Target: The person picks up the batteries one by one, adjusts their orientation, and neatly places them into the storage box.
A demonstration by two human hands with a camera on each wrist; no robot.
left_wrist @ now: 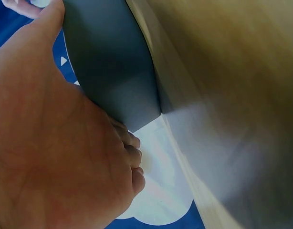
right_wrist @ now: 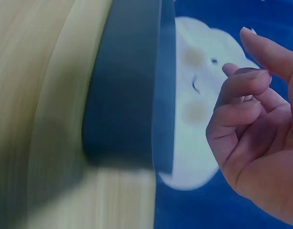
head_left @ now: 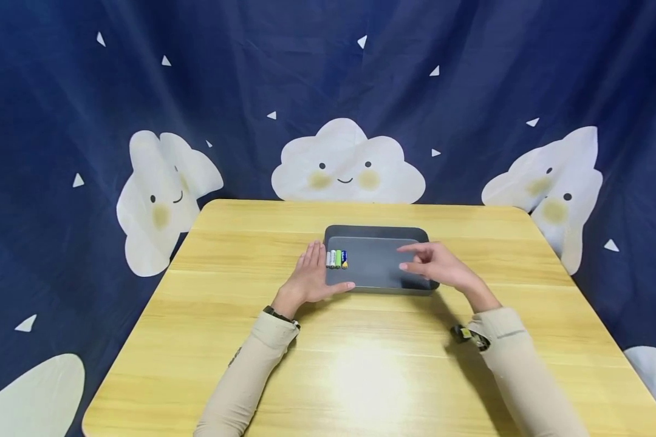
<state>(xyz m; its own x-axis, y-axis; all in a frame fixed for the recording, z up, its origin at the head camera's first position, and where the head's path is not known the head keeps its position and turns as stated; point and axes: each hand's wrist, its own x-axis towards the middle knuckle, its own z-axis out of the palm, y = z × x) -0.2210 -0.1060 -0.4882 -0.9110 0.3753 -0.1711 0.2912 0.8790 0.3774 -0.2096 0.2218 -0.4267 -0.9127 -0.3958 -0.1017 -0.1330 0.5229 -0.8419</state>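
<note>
- The fingers [head_left: 313, 254] of the left hand [head_left: 316, 278] were straight and side by side along the left end of the dark tray [head_left: 377, 264]; its thumb stretched out to the right along the near rim; the hand gripped nothing.
- The right hand [head_left: 443, 264] was above the tray's right end, thumb and index finger spread with a gap between them; the right wrist view showed its other fingers bent toward the palm, with nothing held.
- The batteries [head_left: 337, 259], four in a row, lay side by side inside the tray at its left end, next to the left hand; the rightmost was blue.
- Both forearms, in beige sleeves [head_left: 525, 370], slanted inward from the near side; each wrist wore a dark band.
- The tray sat on the wooden tabletop [head_left: 240, 340]; behind hung a blue curtain [head_left: 328, 67] printed with smiling clouds.
</note>
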